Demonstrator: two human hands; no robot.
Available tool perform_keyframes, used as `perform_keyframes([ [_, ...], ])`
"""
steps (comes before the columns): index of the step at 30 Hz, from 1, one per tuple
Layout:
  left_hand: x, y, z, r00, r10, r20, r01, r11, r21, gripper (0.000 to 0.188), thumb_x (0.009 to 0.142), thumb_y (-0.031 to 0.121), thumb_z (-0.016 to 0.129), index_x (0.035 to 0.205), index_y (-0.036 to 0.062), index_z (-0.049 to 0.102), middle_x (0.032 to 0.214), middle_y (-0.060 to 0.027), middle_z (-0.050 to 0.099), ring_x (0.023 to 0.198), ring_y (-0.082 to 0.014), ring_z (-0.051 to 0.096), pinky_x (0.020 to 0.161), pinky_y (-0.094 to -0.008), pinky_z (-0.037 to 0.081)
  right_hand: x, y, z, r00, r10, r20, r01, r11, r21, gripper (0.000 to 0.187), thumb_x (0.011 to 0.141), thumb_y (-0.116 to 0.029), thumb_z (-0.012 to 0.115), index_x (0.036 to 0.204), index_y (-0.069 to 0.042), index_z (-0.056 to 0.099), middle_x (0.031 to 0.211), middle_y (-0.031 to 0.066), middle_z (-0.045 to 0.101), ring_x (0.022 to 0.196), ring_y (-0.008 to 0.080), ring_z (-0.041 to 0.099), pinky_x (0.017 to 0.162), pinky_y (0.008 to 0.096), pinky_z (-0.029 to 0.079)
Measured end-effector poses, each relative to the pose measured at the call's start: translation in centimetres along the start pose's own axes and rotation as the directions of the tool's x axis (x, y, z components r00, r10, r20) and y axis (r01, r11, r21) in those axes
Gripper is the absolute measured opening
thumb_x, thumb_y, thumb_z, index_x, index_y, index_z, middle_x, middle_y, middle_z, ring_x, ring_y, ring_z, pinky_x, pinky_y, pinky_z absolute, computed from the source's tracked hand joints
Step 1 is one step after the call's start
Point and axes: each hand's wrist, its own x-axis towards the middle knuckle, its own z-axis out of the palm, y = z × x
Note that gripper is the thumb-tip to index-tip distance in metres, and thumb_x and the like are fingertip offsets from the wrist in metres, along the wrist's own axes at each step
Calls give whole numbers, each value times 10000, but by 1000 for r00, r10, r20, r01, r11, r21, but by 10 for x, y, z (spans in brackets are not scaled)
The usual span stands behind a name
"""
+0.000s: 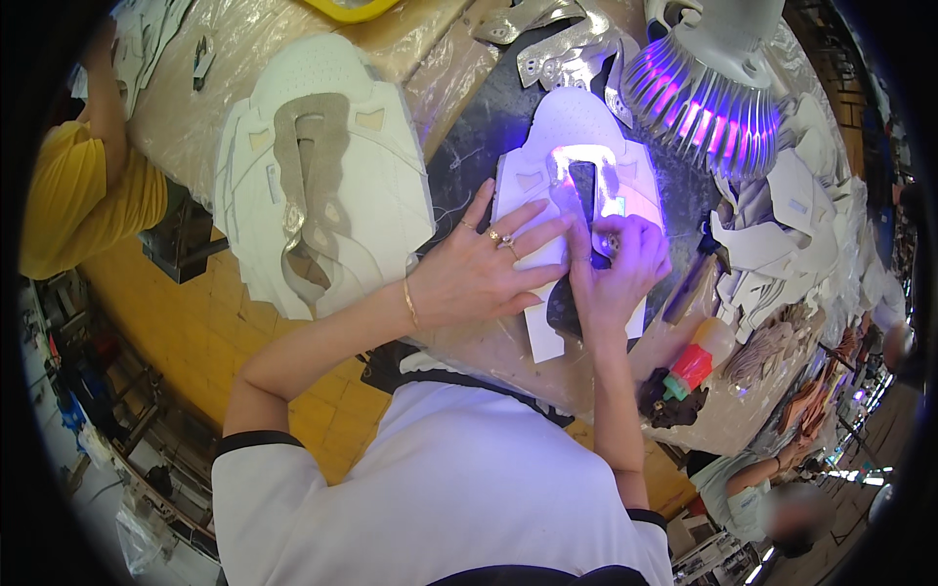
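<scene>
A white shoe upper (pixel 557 117) lies flat on a dark board in violet light, its toe end away from me. A silver trim piece (pixel 592 153) runs around its throat opening. My left hand (pixel 484 269) rests on the upper's left side, open, with fingers spread and rings showing. On the throat's right side, my right hand (pixel 625 269) has its fingers bent and pinched together at the trim's edge. Its fingertips partly hide the trim there. To the left lies a stack of white uppers (pixel 244 195), the top one carrying grey-silver trim.
A ribbed metal lamp (pixel 699 98) glows violet at the upper right. Loose silver trim pieces (pixel 576 59) lie beyond the board (pixel 469 137). White cut pieces (pixel 772 244) pile up on the right, near a wooden-handled tool (pixel 689 285) and a red bottle (pixel 692 369). People sit at both sides.
</scene>
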Motion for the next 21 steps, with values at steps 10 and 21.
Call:
perform_keyframes([
  [10, -2, 0, 3, 1000, -3, 8, 3, 999, 36, 484, 770, 419, 734, 1237, 333, 637, 1429, -36, 463, 1421, -283, 349, 1139, -683, 157, -14, 17, -25, 940, -289, 180, 309, 947, -91, 536, 803, 7, 630, 1291, -214, 647, 1298, 87, 554, 1185, 302, 473, 1011, 434, 313],
  [21, -1, 0, 7, 998, 27, -58, -23, 997, 75, 413, 818, 428, 696, 1210, 303, 656, 1444, -46, 480, 1400, -270, 396, 1124, -688, 183, -12, -1, -30, 876, -347, 334, 435, 868, -240, 495, 848, -73, 557, 1343, -87, 570, 1384, 96, 520, 1305, 262, 453, 1081, 437, 309],
])
